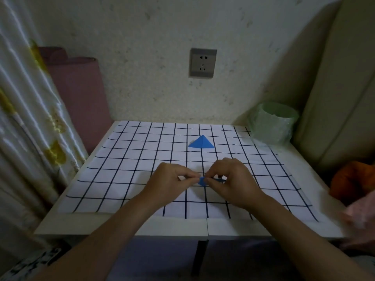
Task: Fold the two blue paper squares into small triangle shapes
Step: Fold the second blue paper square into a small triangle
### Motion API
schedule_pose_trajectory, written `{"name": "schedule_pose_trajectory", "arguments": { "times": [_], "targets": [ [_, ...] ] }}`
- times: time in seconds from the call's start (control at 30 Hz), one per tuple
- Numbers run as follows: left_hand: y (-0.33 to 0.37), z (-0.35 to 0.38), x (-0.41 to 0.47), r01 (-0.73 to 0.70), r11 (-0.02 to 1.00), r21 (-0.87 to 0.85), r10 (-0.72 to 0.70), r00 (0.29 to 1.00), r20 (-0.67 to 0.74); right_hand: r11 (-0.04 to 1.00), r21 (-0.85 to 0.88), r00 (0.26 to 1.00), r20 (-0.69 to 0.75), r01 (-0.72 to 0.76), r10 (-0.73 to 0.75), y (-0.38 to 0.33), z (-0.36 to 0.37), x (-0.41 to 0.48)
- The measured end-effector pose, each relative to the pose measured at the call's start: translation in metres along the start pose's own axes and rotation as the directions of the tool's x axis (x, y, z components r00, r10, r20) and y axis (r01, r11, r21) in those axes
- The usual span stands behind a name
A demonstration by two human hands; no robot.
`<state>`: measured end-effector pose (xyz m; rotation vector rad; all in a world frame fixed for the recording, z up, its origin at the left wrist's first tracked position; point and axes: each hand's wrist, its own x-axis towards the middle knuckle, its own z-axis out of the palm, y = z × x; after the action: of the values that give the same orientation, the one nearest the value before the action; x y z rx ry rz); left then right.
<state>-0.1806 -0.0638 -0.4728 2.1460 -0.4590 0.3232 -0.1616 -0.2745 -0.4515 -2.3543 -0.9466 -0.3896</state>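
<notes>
A blue paper folded into a triangle [201,142] lies flat on the white checked cloth [125,169], far centre. Closer to me, a second blue paper [201,181], folded small, is held just above the cloth between both hands. My left hand [172,180] pinches its left end with thumb and forefinger. My right hand [231,179] pinches its right part, and a thin blue edge runs under those fingers. Most of this paper is hidden by my fingers.
The cloth covers a small white table [121,226] set against a wall with a socket [202,62]. A green plastic-wrapped roll [274,122] stands at the far right corner. A pink roll [81,94] and curtain are left; cushions and an orange item [353,179] are right.
</notes>
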Motion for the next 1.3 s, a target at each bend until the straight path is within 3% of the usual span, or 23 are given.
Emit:
{"name": "schedule_pose_trajectory", "arguments": {
  "times": [0.07,0.13,0.3,0.37,0.6,0.77,1.13,1.23,1.3],
  "targets": [
    [-0.001,0.0,-0.004,-0.031,0.999,0.026,0.03,0.999,0.012,1.0,0.023,1.0,-0.004,0.011,-0.011,0.0,0.006,-0.002],
    [-0.002,0.0,-0.006,-0.016,1.0,0.018,0.016,1.0,-0.018,0.989,0.129,0.997,0.012,-0.072,0.071,0.0,0.007,-0.002],
    [0.005,0.001,-0.004,0.244,0.947,-0.21,-0.25,0.968,-0.005,0.901,0.317,0.955,0.069,-0.296,0.289,-0.001,0.008,0.001],
    [0.007,0.001,-0.004,0.285,0.926,-0.249,-0.29,0.957,0.017,0.882,0.331,0.942,0.086,-0.335,0.325,-0.001,0.007,0.002],
    [0.011,0.004,-0.006,0.238,0.952,-0.191,-0.24,0.971,0.017,0.902,0.344,0.964,0.044,-0.259,0.261,-0.01,0.009,0.003],
    [0.015,0.01,-0.007,0.2,0.969,-0.145,-0.202,0.979,0.0,0.941,0.249,0.973,0.091,-0.229,0.212,-0.007,0.007,0.004],
    [0.012,0.012,-0.01,0.2,0.974,-0.108,-0.206,0.977,-0.048,0.915,0.281,0.955,0.144,-0.291,0.259,0.004,0.007,-0.002],
    [0.007,0.007,-0.008,0.184,0.97,-0.16,-0.202,0.974,-0.104,0.934,0.225,0.959,0.123,-0.277,0.255,0.009,0.003,-0.003],
    [0.004,0.002,-0.008,0.099,0.989,-0.106,-0.113,0.984,-0.136,0.972,0.139,0.981,0.074,-0.189,0.18,0.009,-0.001,-0.004]
  ]
}}
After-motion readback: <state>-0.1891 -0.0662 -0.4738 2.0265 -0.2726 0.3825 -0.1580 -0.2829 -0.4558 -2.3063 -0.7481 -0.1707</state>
